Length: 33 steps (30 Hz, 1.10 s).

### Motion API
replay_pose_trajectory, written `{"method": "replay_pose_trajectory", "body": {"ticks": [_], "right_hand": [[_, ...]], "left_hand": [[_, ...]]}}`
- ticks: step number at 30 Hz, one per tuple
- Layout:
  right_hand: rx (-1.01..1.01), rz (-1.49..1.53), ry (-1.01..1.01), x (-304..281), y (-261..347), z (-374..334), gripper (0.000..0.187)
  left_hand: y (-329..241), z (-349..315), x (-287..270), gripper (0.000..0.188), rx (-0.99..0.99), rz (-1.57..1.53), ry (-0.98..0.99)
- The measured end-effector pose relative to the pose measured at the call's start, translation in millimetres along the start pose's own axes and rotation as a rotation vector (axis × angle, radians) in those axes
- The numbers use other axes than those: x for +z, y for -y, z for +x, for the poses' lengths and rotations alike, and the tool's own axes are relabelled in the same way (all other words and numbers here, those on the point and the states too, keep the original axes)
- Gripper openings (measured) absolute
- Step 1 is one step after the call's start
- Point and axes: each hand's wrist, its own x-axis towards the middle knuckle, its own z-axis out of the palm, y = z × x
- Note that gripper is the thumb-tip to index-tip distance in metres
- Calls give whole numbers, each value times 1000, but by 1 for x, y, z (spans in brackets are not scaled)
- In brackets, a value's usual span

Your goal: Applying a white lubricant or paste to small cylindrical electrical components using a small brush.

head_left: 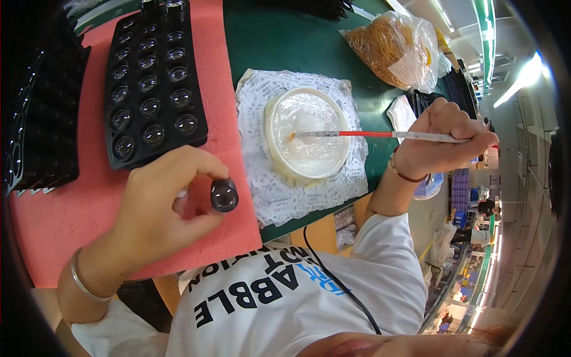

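My left hand (160, 202) pinches a small black cylinder with a glassy round end (224, 196) over the red foam mat. In my right hand (446, 134) is a thin brush with a red and white handle (372, 134), held almost level. Its tip rests in or just above a round white dish (270, 134) of clear, shiny gel; I cannot tell whether it touches. Under the dish lies a printed paper sheet (253, 196). Beyond my left hand, a black tray (134, 156) holds rows of similar black cylinders with glassy ends.
More black trays (50, 113) are stacked at the far left on the red mat (217, 71). On the green table (279, 35), a clear bag of tan rubber bands (389, 47) sits at the back right. White tissue (401, 113) lies near my right hand.
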Motion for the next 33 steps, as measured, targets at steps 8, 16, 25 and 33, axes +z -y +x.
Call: {"method": "replay_pose_trajectory", "body": {"ticks": [8,16,25,33], "right_hand": [[74,238,-32,1,8,6,41],[155,333,43,8,20,2,34],[155,258,77,12,12,-4,34],[153,245,203,14,11,-1,30]], "left_hand": [[-6,-5,-8,21,-332,-314,14],[-11,-4,-15,28,-395,-600,-24],[-3,-8,-9,27,-367,-668,-89],[-4,-7,-11,26,-323,-731,-111]]}}
